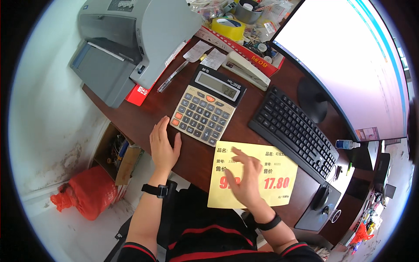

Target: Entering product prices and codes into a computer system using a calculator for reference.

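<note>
A beige and black M&G desk calculator lies at an angle on the dark wooden desk, its display showing digits. Just left of its lower corner, my left hand rests at the desk's edge, thumb apart from the fingers and nothing held. Below the calculator is a yellow printed price sheet with black and red print, reaching to the front edge. My right hand is over this sheet with fingers spread and partly bent, covering some of the print. The frame does not settle whether its fingertips touch the paper.
A black keyboard and monitor stand right; a mouse sits on its pad. Behind the calculator are a stapler, pen, paper slips and a cluttered red box. A grey printer occupies the far left.
</note>
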{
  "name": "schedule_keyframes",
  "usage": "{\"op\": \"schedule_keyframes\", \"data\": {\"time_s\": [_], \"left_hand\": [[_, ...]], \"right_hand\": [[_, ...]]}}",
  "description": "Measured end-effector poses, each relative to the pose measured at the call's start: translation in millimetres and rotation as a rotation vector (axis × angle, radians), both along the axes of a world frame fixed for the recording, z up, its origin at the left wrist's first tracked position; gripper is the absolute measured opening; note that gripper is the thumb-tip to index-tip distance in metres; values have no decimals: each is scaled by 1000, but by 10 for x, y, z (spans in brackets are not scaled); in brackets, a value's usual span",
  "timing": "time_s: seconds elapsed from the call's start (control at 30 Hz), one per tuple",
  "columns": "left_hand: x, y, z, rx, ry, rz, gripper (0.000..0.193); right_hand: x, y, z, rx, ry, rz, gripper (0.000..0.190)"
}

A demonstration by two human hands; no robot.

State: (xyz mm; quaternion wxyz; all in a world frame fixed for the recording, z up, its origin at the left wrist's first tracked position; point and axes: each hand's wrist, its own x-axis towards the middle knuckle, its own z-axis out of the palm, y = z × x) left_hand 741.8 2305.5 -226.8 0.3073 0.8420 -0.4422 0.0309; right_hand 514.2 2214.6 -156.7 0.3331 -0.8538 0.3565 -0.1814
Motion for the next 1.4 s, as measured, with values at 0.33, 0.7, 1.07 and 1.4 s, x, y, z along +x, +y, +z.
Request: {"op": "schedule_keyframes", "data": {"time_s": [0.33, 0.7, 1.07, 1.4], "left_hand": [[11, -43, -11, 5, -21, -46, 55], [-2, 1, -93, 100, -47, -33, 47], [113, 32, -192, 70, -124, -73, 54], [184, 58, -258, 78, -48, -65, 53]], "right_hand": [[-3177, -349, -67, -499, 356, -976, 31], [-4096, -115, -547, -473, 299, -896, 54], [-3623, -386, -34, -400, 211, -905, 40], [-3010, -1114, -137, -387, 67, -745, 14]]}}
